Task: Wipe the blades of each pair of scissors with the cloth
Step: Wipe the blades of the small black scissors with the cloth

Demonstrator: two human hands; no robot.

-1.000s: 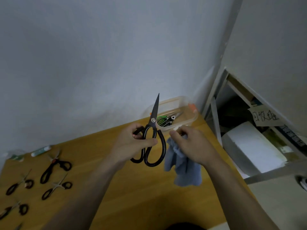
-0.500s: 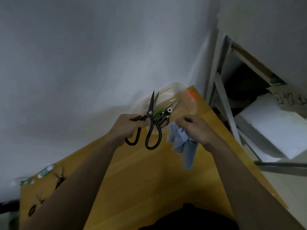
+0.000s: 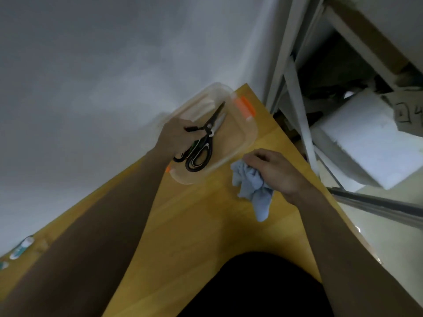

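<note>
A wooden table (image 3: 206, 225) fills the lower middle of the view, its far edge against a grey wall (image 3: 114, 65). To the right of the table stands a pale metal shelving frame (image 3: 295, 88) with a white foam block (image 3: 370, 143) inside it.

At the far corner of the table sits a clear plastic container (image 3: 242, 143) with orange clips on its rim. The black scissors (image 3: 201, 145) are over the container, blades together and pointing toward the far corner, the loops toward the person. Whether they touch the container's floor cannot be told. A second pair with green and white on its handles seems to lie under them, mostly hidden.

The left hand (image 3: 176, 138) is at the container's left side, fingers curled around the handles of the black scissors. The right hand (image 3: 274, 170) is just off the container's near right edge, above the table, its fingers closed on a crumpled light blue cloth (image 3: 254, 191) that hangs down from the fist. The two hands are apart, with the container's corner between them.

At the table's far left edge lies a small blurred white and green tube (image 3: 21, 247).
</note>
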